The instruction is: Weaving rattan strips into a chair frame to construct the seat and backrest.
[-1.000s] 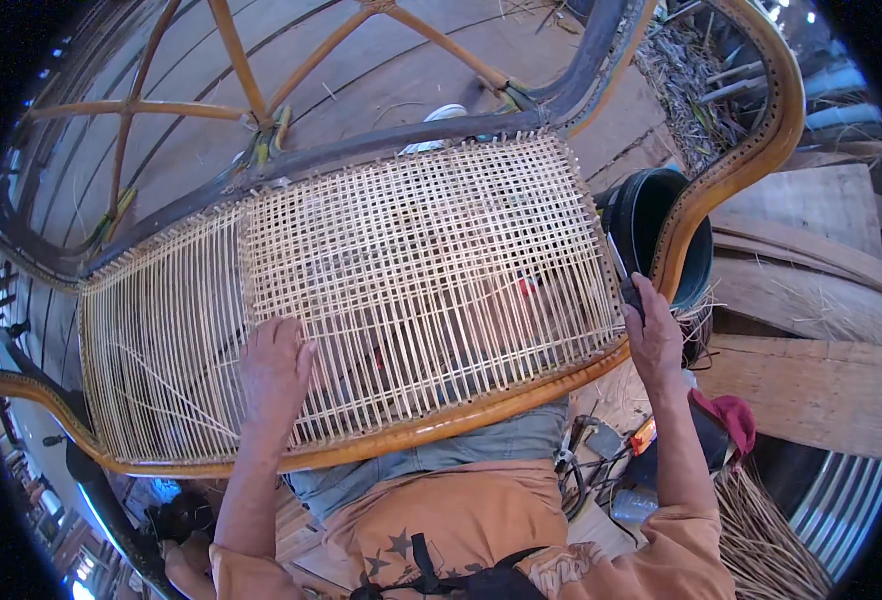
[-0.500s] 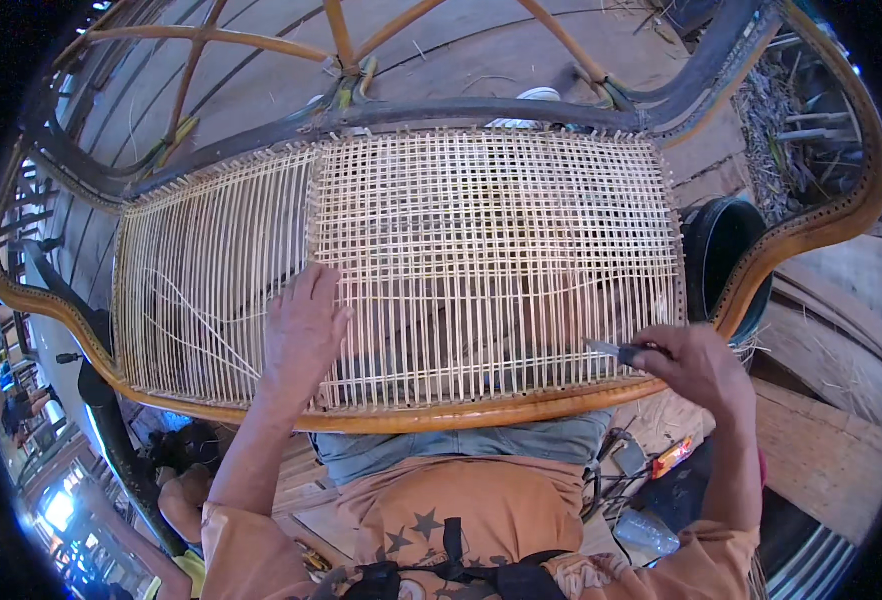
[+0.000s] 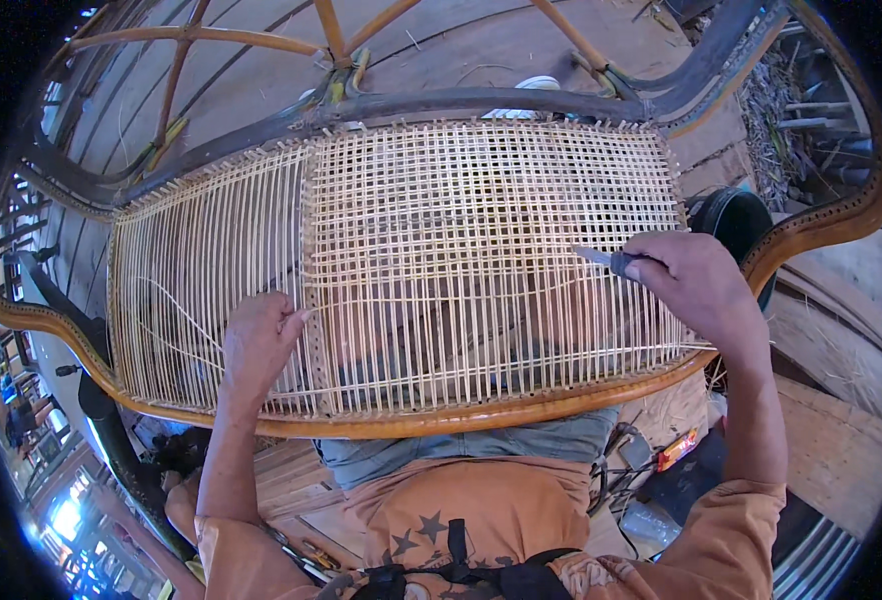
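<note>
The right hand [image 3: 689, 277] has its grip closed round a knife [image 3: 609, 259] pointing left over the right of the cane panel [image 3: 481, 205]; the left hand [image 3: 258, 338] curls over the panel's left, its hold unclear.

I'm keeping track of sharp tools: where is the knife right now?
In the head view, right of centre, the knife is in the right hand, its blade pointing left over the woven cane panel.
</note>
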